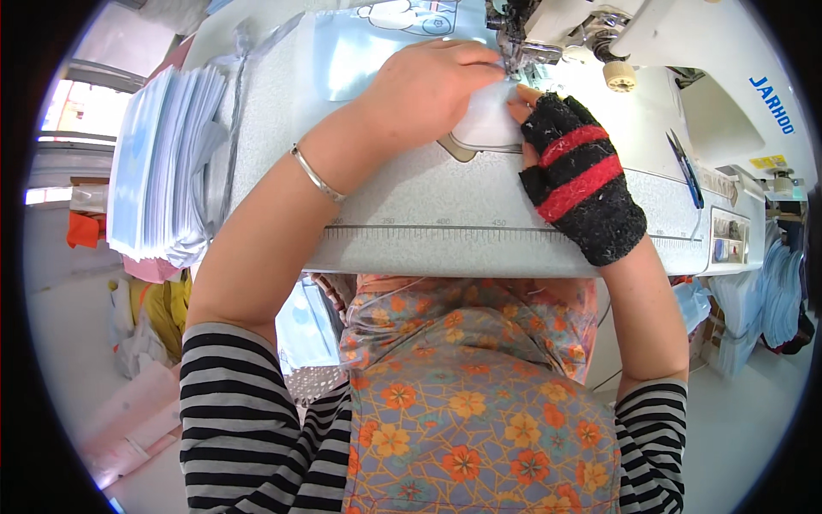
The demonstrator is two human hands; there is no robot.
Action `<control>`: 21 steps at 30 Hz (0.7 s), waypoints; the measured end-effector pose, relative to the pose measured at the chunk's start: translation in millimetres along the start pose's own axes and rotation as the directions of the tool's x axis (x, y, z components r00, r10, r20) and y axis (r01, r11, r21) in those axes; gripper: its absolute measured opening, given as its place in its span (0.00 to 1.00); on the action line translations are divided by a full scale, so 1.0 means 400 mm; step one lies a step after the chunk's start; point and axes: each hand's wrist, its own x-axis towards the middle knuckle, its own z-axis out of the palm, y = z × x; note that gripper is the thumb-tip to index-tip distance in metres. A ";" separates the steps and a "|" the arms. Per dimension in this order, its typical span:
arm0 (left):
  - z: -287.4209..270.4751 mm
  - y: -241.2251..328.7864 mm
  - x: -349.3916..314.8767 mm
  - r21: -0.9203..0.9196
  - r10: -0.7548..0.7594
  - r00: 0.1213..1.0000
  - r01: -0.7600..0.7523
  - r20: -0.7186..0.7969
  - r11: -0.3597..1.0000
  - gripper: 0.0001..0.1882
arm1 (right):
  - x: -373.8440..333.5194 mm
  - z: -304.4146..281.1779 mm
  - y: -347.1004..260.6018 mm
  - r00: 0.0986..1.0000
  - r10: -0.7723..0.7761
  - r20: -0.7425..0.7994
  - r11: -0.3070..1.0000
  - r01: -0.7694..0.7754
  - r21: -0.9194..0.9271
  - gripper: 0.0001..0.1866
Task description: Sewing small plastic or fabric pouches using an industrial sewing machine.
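Pale blue fabric (347,60) with a cartoon print lies under the needle area of a white sewing machine (719,51). My left hand (432,90) rests flat over it, fingers stretched toward the presser foot (514,67). A metal bangle (315,174) circles that wrist. My right hand (572,163), in a black fingerless glove with red stripes, has its fingers bent at the whitish edge piece (488,116) of the fabric, close to the foot. Its fingertips look closed on this edge, partly hidden by the glove.
To the left stands a thick stack of folded pale blue pieces (163,163). Dark-bladed thread snips (685,171) lie on the machine bed at right. A ruler strip (445,233) runs along the bed's front. More blue pieces (762,295) hang at the far right.
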 end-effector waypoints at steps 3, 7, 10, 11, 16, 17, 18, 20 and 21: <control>0.000 -0.005 -0.004 -0.009 0.030 1.000 -0.030 0.001 1.000 0.18 | -0.001 0.001 0.000 1.000 0.003 -0.007 1.000 -0.004 -0.009 0.24; -0.001 -0.002 -0.007 -0.008 0.048 0.999 -0.048 0.005 0.999 0.19 | 0.002 0.008 0.004 0.998 -0.010 -0.056 1.000 0.011 0.005 0.24; -0.008 0.013 -0.002 0.007 0.034 0.999 -0.034 0.009 0.999 0.19 | 0.002 0.014 0.006 0.999 -0.010 -0.053 1.000 0.011 0.017 0.23; -0.012 0.020 0.003 0.030 0.001 1.000 -0.001 0.026 1.000 0.19 | 0.001 0.015 0.007 0.998 0.005 -0.060 1.000 -0.004 0.010 0.22; -0.060 0.039 0.026 0.028 -0.121 0.979 0.118 0.164 0.993 0.17 | -0.001 0.009 0.015 0.996 0.009 -0.092 1.000 -0.007 0.019 0.21; -0.076 0.034 0.027 0.103 -0.150 0.928 0.121 0.340 0.987 0.16 | -0.001 0.004 0.017 0.993 0.049 -0.105 0.997 -0.043 0.061 0.20; -0.089 0.029 0.025 0.141 -0.138 0.885 0.083 0.444 0.987 0.14 | -0.001 0.000 0.018 0.989 0.119 -0.091 0.988 -0.109 0.107 0.20; -0.109 0.022 0.013 0.104 -0.103 0.857 0.058 0.505 0.993 0.15 | 0.001 -0.004 0.016 0.991 0.015 -0.134 0.991 0.004 0.134 0.19; -0.114 0.024 0.004 0.007 0.022 0.884 -0.029 0.467 1.000 0.17 | 0.004 -0.004 0.015 0.989 -0.052 -0.142 0.983 0.075 0.167 0.19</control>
